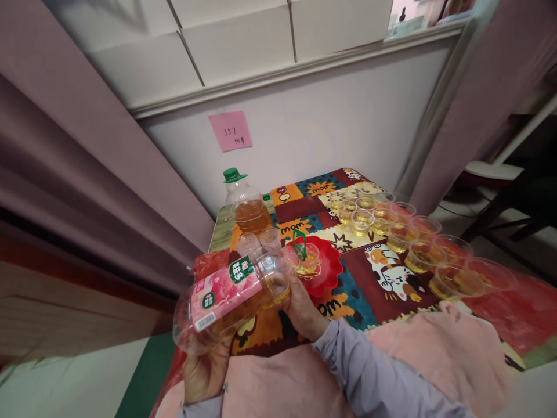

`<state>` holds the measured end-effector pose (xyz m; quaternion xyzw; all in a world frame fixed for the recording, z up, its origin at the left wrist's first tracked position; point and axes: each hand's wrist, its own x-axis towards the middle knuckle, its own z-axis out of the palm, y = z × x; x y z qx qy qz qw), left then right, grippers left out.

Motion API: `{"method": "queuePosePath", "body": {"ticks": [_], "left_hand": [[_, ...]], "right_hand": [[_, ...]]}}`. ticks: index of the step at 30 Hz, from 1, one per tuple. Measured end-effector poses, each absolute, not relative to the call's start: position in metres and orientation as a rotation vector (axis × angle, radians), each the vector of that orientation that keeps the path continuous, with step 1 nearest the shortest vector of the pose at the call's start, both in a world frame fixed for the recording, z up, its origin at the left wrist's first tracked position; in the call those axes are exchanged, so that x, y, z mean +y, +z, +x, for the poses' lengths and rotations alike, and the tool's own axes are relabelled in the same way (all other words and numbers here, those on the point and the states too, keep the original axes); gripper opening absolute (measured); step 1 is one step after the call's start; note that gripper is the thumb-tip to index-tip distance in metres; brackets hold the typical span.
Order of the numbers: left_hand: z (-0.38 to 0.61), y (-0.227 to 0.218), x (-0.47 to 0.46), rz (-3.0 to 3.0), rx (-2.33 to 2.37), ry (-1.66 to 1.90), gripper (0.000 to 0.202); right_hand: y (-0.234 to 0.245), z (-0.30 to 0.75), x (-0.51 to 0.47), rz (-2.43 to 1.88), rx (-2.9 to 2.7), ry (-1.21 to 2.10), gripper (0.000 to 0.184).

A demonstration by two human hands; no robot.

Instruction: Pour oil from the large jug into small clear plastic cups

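Observation:
My left hand (204,371) grips the base of a clear plastic bottle (221,302) with a pink label, tipped almost flat with its neck to the right. My right hand (302,310) is closed on a small clear cup (273,277) at the bottle's mouth; a little amber liquid lies in the cup. Just beyond it a red plate (328,270) holds another small cup (310,259) of amber liquid and a green bottle cap ring.
A second bottle (246,206) with a green cap, half full of amber liquid, stands at the table's far left. Several filled clear cups (404,235) run along the right side of the colourful cartoon tablecloth (383,273). A chair (491,174) is at right, a curtain at left.

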<state>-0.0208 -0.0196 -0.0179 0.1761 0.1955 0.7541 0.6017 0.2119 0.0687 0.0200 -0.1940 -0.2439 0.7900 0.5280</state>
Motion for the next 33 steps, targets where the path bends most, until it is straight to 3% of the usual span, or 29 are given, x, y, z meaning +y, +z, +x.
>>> {"method": "queuePosePath", "body": {"ticks": [10,15,18,22,24,33], "left_hand": [[-0.032,-0.035,-0.021,0.337,0.620,1.717,0.051],[0.000,-0.016,-0.016,0.369,0.853,1.835,0.048],[0.021,0.004,-0.012,0.441,0.979,1.856,0.050],[0.036,0.018,-0.011,0.549,0.943,1.928,0.078],[0.039,0.016,-0.013,0.572,0.937,1.963,0.083],[0.023,-0.001,-0.015,0.587,1.184,2.050,0.060]], "right_hand": [[0.018,0.216,0.070,-0.563,-0.624,1.826,0.085],[0.012,0.218,0.075,-0.643,-0.673,1.777,0.077],[0.011,0.218,0.077,-0.674,-0.679,1.754,0.083],[0.020,0.217,0.075,-0.689,-0.714,1.723,0.090],[0.027,0.219,0.072,-0.682,-0.761,1.690,0.088],[0.051,0.216,0.058,-0.755,-0.970,1.555,0.081]]}}
